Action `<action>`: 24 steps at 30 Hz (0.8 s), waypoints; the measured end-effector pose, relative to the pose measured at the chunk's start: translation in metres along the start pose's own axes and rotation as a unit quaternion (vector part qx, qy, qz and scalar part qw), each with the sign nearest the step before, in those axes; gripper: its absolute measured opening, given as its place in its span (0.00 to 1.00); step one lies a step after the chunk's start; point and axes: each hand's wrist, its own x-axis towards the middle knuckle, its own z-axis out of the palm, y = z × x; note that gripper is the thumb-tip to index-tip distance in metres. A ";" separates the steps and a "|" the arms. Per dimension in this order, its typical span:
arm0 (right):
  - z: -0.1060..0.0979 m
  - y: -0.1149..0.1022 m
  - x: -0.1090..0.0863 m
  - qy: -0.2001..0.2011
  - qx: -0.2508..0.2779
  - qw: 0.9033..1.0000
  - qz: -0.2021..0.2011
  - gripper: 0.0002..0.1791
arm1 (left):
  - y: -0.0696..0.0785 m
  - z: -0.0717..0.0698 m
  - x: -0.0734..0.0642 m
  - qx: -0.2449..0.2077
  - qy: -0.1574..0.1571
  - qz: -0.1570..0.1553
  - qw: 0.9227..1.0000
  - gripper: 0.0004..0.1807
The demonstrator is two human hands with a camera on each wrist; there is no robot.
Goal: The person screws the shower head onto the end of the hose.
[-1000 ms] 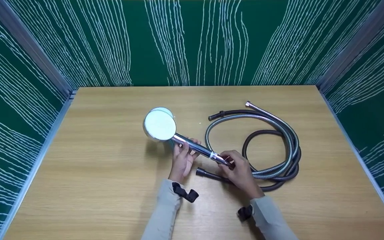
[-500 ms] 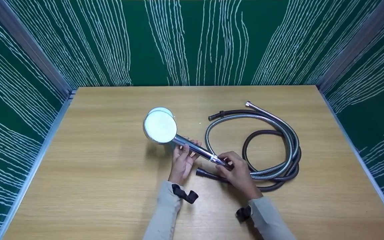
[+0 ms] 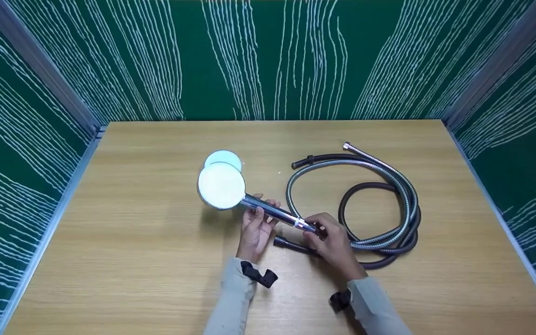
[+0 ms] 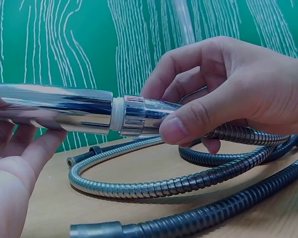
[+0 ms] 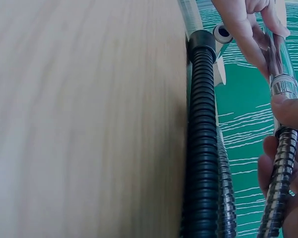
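Note:
My left hand (image 3: 255,232) holds a chrome shower head (image 3: 221,186) by its handle, round white face up, at the table's middle. The fingers support the handle from below, with the thumb along its near side. At the handle's lower end, my right hand (image 3: 335,244) pinches the chrome connector (image 4: 156,113) of a silver metal shower hose (image 4: 154,189) between thumb and fingers. A narrow ring of white thread (image 4: 117,114) shows between handle and connector in the left wrist view. A second shower head (image 3: 224,157) lies behind the held one, mostly hidden by it.
The silver hose lies coiled right of my hands, tangled with a black shower hose (image 3: 365,185). One black hose end (image 3: 283,241) points left, just in front of my right hand. A loose silver hose end (image 3: 346,145) lies at the back. Green walls (image 3: 268,60) enclose the wooden table (image 3: 133,223).
The held shower head has tipped down toward me, so more of the second one shows behind it. My right hand stays at the connector, shifted only slightly.

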 end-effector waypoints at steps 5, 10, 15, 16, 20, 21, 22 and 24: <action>0.002 0.002 -0.001 0.003 -0.005 1.000 -0.016 0.15 | -0.002 -0.004 -0.003 -0.015 -0.012 0.003 1.000 0.12; 0.004 0.003 -0.001 -0.001 -0.023 1.000 -0.006 0.17 | -0.003 -0.007 -0.003 -0.020 -0.024 0.006 0.999 0.11; 0.005 0.002 -0.001 -0.014 -0.028 0.999 0.010 0.19 | -0.004 -0.013 -0.003 -0.020 -0.037 0.008 0.999 0.11; 0.005 0.002 -0.001 -0.018 -0.028 0.999 0.014 0.19 | -0.005 -0.014 -0.004 -0.020 -0.039 0.008 0.999 0.11; 0.004 0.003 0.000 -0.034 -0.028 0.999 0.024 0.19 | -0.006 -0.018 -0.004 -0.023 -0.041 0.007 0.999 0.11; 0.004 0.004 0.000 -0.037 -0.028 0.999 0.025 0.19 | -0.006 -0.018 -0.003 -0.024 -0.042 0.007 0.999 0.11; 0.004 0.004 0.000 -0.040 -0.027 0.998 0.028 0.18 | -0.006 -0.018 -0.004 -0.025 -0.041 0.006 0.999 0.11; 0.004 0.005 0.000 -0.044 -0.024 0.998 0.027 0.19 | -0.006 -0.019 -0.004 -0.026 -0.037 0.004 0.999 0.11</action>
